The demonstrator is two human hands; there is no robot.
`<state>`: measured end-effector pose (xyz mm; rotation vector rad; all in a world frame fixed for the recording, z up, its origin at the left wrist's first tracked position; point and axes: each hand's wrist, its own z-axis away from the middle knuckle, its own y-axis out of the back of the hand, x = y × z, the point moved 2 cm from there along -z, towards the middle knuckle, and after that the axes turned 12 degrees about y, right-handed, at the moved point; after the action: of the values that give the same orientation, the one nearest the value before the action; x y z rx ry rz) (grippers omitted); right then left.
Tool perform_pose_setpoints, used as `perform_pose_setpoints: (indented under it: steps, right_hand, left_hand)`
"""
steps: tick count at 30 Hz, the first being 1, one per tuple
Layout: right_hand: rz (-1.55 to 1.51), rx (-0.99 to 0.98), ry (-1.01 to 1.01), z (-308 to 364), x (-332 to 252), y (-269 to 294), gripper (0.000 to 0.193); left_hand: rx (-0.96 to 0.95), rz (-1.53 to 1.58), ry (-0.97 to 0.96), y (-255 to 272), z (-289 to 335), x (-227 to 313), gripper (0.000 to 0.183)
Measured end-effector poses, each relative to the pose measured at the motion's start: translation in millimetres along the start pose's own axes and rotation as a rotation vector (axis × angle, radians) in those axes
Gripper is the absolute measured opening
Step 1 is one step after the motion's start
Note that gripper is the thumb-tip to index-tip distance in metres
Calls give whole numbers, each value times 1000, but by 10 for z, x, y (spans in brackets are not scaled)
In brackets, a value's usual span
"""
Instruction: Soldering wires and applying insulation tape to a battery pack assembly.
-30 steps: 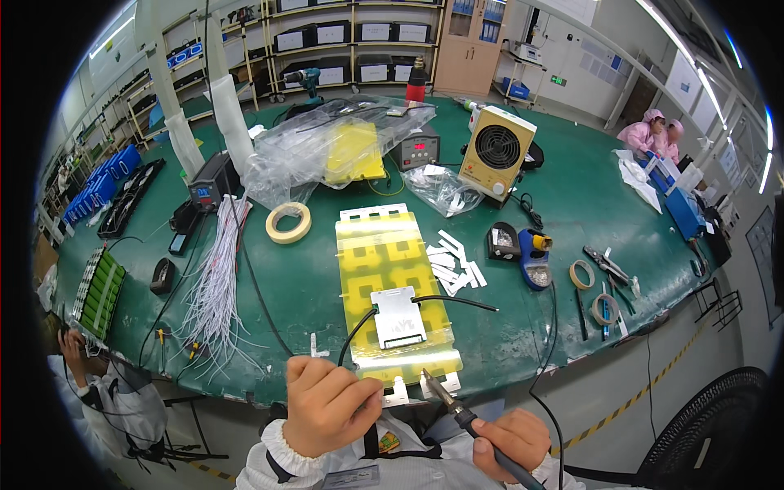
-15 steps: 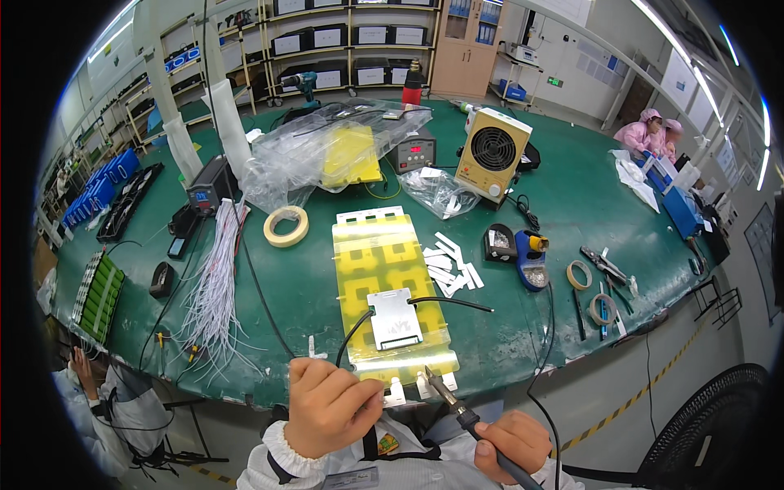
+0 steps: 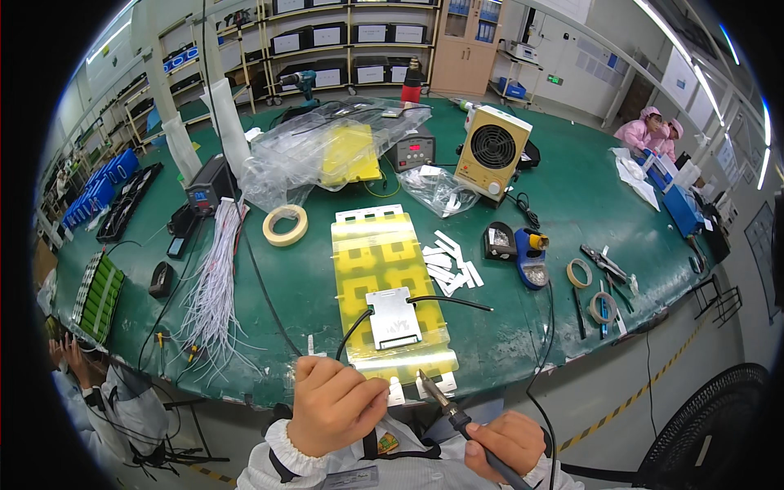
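Note:
My right hand [image 3: 508, 445] is wrapped round a soldering iron [image 3: 457, 419] with a black handle. Its tip points up and left, at the near edge of a yellow panel [image 3: 353, 265], among white tabs. My left hand [image 3: 336, 407] is closed, thumb and finger pinched beside a white tab [image 3: 396, 392] there; what they hold, if anything, is hidden. On the panel's near half sits a flat silver plate-like module [image 3: 394, 318] with a black wire [image 3: 445, 302] out to each side. A dark cable [image 3: 265, 298] runs down to behind my left hand.
White strips [image 3: 449, 265] lie right of the panel, near a blue soldering iron stand [image 3: 531, 265]. A bundle of white wires [image 3: 216, 286] and a tape roll [image 3: 286, 225] are to the left. Farther back stand a fan unit [image 3: 492, 151] and plastic bags [image 3: 278, 163]. Co-workers sit left and far right.
The soldering iron and my right hand have shifted slightly left and up. My left hand has moved a little to the right, still pinched.

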<state>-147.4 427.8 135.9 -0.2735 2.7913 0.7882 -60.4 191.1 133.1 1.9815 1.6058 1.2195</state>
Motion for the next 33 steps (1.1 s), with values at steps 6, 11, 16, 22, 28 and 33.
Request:
perform_pose_setpoints:
  steps: [6,11,16,22,28,33]
  right_hand:
    - [26,-26,11,-12,1,4,17]
    - [42,-21,18,-2,-8,5,17]
    - [41,-22,23,12,-10,-1,17]
    - [72,-94,-84,80,-17,5,18]
    - [30,-12,-5,2,-30,18,13]
    - [51,-107,-95,89,6,27,20]
  left_hand:
    - [-28,-25,-10,-44,-4,-9,15]
    - [-49,-20,-29,-52,-39,19,16]
    - [-88,-4,-32,-57,-64,43,18]
    - [-94,27,-41,-94,-66,27,18]
    - [-92,71,1,-89,-70,10,17]
    - [-89,67,-9,-90,-96,29,17]
